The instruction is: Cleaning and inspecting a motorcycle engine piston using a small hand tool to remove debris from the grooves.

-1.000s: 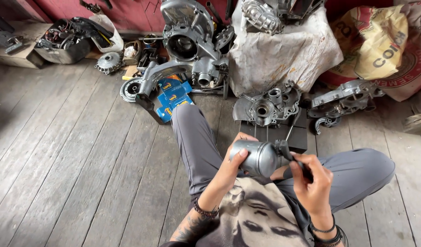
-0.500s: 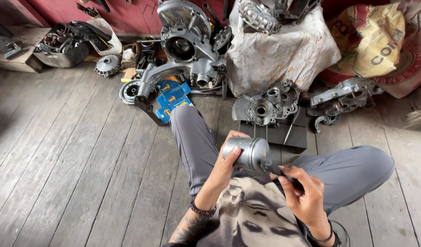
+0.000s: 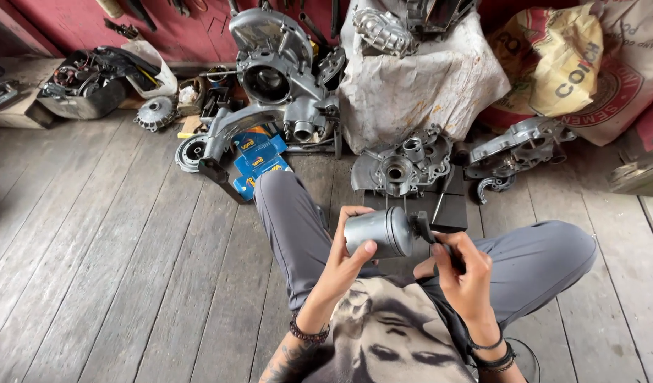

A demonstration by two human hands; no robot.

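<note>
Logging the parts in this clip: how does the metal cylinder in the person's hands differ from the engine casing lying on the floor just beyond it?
The metal cylinder is smooth, round and plain; the engine casing is irregular, with bores and ribs. The cylinder is held off the floor in the left hand, with the right hand putting a dark tool to its end; the casing lies flat, untouched, on the floor. The cylinder is smaller. Both are grey metal.

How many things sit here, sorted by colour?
Grey metal engine casings on the floor: 3
Grey metal cylinder in the left hand: 1
Blue cardboard boxes: 2
Printed cloth sacks: 2
Total: 8
</note>
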